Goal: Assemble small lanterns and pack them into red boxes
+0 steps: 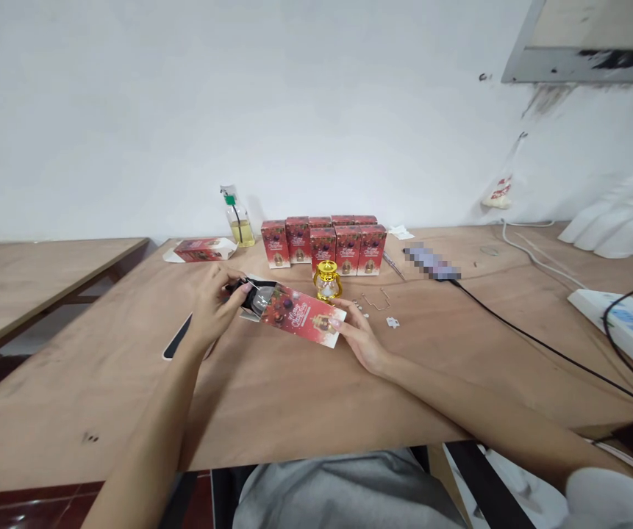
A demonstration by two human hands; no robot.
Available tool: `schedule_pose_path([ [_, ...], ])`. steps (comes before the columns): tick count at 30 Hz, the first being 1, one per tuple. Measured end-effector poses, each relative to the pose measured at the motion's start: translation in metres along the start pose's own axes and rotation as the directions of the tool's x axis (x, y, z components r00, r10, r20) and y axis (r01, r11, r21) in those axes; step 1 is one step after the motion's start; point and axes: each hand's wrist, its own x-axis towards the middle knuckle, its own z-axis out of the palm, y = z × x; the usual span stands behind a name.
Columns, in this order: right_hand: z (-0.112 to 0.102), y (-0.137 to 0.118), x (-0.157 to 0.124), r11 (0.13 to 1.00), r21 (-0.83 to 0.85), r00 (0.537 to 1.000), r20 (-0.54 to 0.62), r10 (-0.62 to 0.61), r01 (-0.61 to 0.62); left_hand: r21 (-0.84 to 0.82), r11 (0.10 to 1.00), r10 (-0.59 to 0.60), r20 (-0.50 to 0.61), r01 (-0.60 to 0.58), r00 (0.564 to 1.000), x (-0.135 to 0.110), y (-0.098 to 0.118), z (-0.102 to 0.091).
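My right hand (361,339) grips the lower end of a red Christmas gift box (297,316), thumb on its printed front. The box lies tilted above the table with its open end toward the left. Partly inside that end is a small black lantern (261,297) with a clear body. My left hand (220,301) pinches the lantern's black end between thumb and fingers. Just behind the box stands a gold lantern (327,281), upright and touched by neither hand.
Several upright red boxes (349,246) stand behind. Another box (203,250) lies at left beside a pump bottle (243,229). Bent wire (376,301), a screwdriver (394,266), a phone (177,338), a cabled device (431,262) and a power strip (625,323) are around.
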Motion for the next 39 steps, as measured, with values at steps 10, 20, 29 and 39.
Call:
schedule_pose_path([
  [10,0.009,0.010,0.002,0.974,-0.224,0.992,0.126,0.008,0.020,-0.646,0.749,-0.595,-0.561,0.144,0.576,0.017,-0.021,-0.027],
  [20,0.062,0.034,0.089,0.584,-0.789,0.981,0.138,-0.135,0.191,-0.967,0.156,-0.866,-0.037,0.201,0.499,0.020,-0.022,-0.010],
  [29,0.047,0.035,0.052,0.593,-0.775,0.976,0.191,-0.109,0.218,-0.980,-0.094,-0.708,0.190,0.175,0.680,0.013,-0.008,0.002],
  [39,0.012,0.000,-0.014,0.683,-0.540,0.852,0.138,-0.505,0.492,-0.736,0.183,-0.590,0.448,0.652,0.671,-0.024,0.019,0.063],
])
